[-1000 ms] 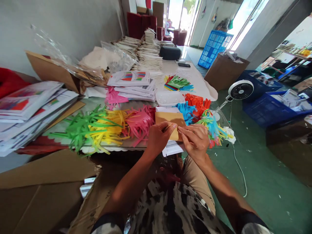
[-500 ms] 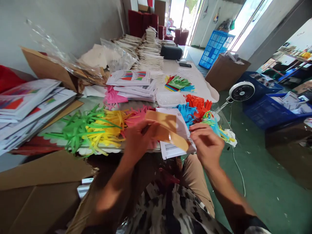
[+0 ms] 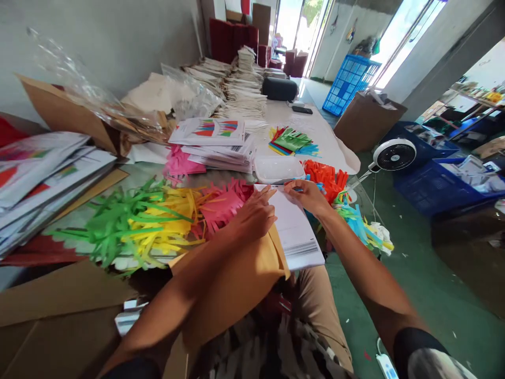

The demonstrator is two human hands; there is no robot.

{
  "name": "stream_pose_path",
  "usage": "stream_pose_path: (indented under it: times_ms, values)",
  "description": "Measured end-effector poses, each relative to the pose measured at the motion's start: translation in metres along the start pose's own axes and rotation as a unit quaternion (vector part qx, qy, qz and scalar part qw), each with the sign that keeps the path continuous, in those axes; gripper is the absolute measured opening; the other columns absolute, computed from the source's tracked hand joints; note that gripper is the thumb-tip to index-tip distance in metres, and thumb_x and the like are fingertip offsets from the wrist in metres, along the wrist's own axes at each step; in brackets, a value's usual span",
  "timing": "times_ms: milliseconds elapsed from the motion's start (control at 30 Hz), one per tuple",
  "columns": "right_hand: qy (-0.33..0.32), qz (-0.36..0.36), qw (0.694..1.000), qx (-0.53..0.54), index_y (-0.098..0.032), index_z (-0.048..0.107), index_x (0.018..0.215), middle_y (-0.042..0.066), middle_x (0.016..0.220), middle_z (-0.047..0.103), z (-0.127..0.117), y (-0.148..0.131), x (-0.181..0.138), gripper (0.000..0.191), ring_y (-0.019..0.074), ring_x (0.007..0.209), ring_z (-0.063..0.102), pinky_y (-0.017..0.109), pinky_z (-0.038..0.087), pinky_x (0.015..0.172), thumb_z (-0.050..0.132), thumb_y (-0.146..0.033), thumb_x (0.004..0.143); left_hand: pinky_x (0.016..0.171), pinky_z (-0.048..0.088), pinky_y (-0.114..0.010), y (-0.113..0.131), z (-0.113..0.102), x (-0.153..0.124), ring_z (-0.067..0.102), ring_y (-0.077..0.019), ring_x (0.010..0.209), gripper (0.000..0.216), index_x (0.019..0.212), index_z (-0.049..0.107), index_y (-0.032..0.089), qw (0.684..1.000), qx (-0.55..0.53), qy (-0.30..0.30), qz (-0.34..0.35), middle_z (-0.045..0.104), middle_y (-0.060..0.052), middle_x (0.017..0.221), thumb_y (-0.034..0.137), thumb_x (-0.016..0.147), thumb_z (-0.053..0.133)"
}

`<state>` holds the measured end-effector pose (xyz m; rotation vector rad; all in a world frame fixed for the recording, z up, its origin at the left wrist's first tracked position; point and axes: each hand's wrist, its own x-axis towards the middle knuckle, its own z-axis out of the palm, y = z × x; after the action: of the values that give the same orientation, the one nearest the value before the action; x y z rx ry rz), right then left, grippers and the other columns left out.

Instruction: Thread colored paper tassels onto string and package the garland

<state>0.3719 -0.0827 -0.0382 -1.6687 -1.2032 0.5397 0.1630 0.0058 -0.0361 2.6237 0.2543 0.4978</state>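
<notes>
From the head view: here's the white packet [image 3: 298, 234], lying at the table's front edge, barcode end toward the lap. The left hand [image 3: 258, 210] is over its top left, fingers bent, and whether they grip I can't tell. The right hand [image 3: 307, 196] touches the packet's top edge, thumb and fingers close together; pinching or just pressing, can't tell. Under the left forearm there's the brown envelope [image 3: 240, 276], right alongside the packet! Pink fringe [image 3: 223, 209] sits left, red fringe [image 3: 329, 180] right, the white tray [image 3: 279, 169] just beyond.
</notes>
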Motion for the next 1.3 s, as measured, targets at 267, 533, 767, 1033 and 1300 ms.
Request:
stream_pose_path:
  times_ms: [267, 533, 767, 1033, 1300]
  values:
    - [-0.059, -0.002, 0.997, -0.057, -0.018, 0.074, 0.085, 0.008, 0.102, 0.077, 0.011, 0.021, 0.026, 0.028, 0.0191, 0.085, 0.067, 0.032, 0.052, 0.076, 0.071, -0.046, 0.083, 0.127, 0.037, -0.054, -0.032, 0.026, -0.001, 0.049, -0.0333, 0.149, 0.020, 0.090, 0.070, 0.012, 1.000, 0.012, -0.007, -0.027, 0.057, -0.025, 0.152, 0.017, 0.097, 0.053]
    - [-0.059, -0.004, 0.990, -0.129, -0.020, 0.074, 0.081, 0.004, 0.089, 0.074, 0.019, 0.039, 0.036, 0.016, 0.0187, 0.082, 0.065, 0.031, 0.051, 0.078, 0.066, -0.032, 0.085, 0.127, 0.038, -0.053, -0.034, 0.030, -0.003, 0.048, -0.0348, 0.150, 0.020, 0.091, 0.070, 0.011, 0.999, 0.002, -0.008, -0.031, 0.059, -0.025, 0.150, 0.018, 0.098, 0.053]
    - [-0.065, -0.015, 0.985, -0.158, -0.019, 0.074, 0.083, 0.004, 0.092, 0.074, 0.023, 0.041, 0.036, 0.012, 0.0184, 0.084, 0.068, 0.031, 0.051, 0.079, 0.064, -0.027, 0.086, 0.126, 0.040, -0.053, -0.036, 0.032, -0.005, 0.051, -0.0333, 0.148, 0.020, 0.088, 0.069, 0.013, 1.000, -0.009, 0.001, -0.027, 0.062, -0.024, 0.147, 0.018, 0.098, 0.052]
    - [-0.049, -0.040, 0.977, -0.201, -0.020, 0.073, 0.083, 0.004, 0.093, 0.073, 0.030, 0.046, 0.034, 0.006, 0.0206, 0.091, 0.067, 0.035, 0.051, 0.086, 0.068, -0.022, 0.085, 0.126, 0.039, -0.056, -0.035, 0.033, -0.005, 0.052, -0.0342, 0.147, 0.019, 0.090, 0.070, 0.013, 0.999, -0.015, 0.003, -0.029, 0.063, -0.023, 0.146, 0.017, 0.097, 0.053]
    - [0.016, -0.078, 0.948, -0.309, -0.022, 0.073, 0.116, 0.012, 0.121, 0.072, 0.036, 0.033, 0.020, 0.030, 0.0295, 0.109, 0.066, 0.042, 0.050, 0.091, 0.074, -0.025, 0.086, 0.126, 0.041, -0.052, -0.032, 0.028, -0.007, 0.057, -0.0321, 0.142, 0.021, 0.086, 0.069, 0.014, 1.000, -0.009, -0.003, -0.027, 0.070, -0.022, 0.136, 0.016, 0.098, 0.051]
